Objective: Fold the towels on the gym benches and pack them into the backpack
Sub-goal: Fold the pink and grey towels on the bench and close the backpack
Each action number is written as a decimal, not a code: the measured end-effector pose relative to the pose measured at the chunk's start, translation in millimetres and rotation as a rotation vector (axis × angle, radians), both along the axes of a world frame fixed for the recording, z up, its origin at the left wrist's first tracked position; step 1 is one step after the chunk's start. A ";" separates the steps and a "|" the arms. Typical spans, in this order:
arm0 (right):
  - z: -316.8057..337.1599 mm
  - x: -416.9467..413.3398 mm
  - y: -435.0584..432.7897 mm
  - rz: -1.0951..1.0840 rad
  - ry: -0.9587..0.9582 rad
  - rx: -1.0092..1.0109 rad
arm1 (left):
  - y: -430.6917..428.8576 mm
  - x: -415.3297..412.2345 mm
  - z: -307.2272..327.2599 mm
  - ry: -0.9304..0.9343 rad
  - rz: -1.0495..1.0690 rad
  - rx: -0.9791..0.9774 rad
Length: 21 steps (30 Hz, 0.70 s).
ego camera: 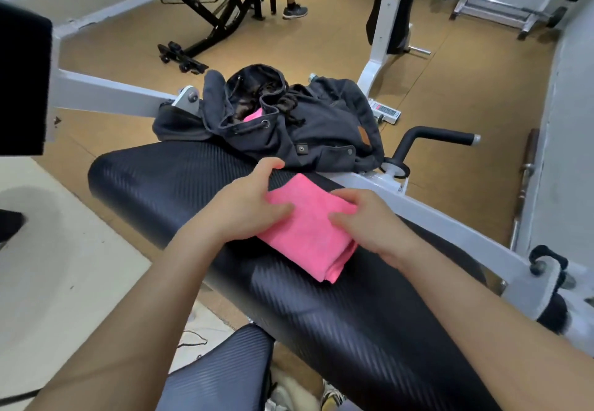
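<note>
Both hands are on it now: the folded pink towel [308, 237] lies on the black bench pad [160, 179], dead centre in front of the person. The left hand [250, 201] grips the far-left corner, fingers curled over the edge and thumb pressed on top. The right hand [366, 221] clamps the right edge, thumb on the cloth and fingers tucked out of sight behind it. The fold looks finished, a tidy thick rectangle with its long axis running from about 11 o'clock down to 5 o'clock. And here's the target: the dark backpack [321, 127] slumps on the far end of the same bench, at 12 o'clock from the towel. Its drawstring mouth gapes a touch toward 11, and another pink towel [254, 116] is already peeking out inside. So the lift, I'd say, goes straight up and away, with the towel's narrow far end leading into the opening. The left hand sits nearer that mouth and looks best placed to steer.
</note>
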State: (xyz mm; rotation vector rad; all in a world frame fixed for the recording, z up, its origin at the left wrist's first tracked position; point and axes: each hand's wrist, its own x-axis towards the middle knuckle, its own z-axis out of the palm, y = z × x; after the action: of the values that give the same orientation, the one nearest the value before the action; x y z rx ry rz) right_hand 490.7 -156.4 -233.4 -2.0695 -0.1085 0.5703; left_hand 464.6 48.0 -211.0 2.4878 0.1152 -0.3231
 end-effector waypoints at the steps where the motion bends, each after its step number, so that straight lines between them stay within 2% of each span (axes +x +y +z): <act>1: -3.3 -1.1 1.4 0.020 -0.054 -0.063 | 4.3 -6.3 1.6 -0.006 -0.005 -0.051; 5: -1.3 3.2 2.9 0.178 -0.220 -0.237 | -0.4 -34.4 11.1 -0.124 -0.058 -0.122; 10: 5.4 16.3 -3.6 0.430 -0.220 -0.219 | -18.7 -69.9 10.5 -0.102 0.020 -0.010; 21: -14.9 13.7 8.3 0.455 -0.339 -0.390 | -29.0 -60.4 15.5 -0.015 0.053 0.203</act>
State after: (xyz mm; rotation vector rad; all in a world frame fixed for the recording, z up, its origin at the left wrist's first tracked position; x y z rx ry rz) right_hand 504.4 -148.2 -248.3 -2.5272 -0.7307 0.5335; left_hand 404.2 19.0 -195.5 2.6821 0.2173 -0.2822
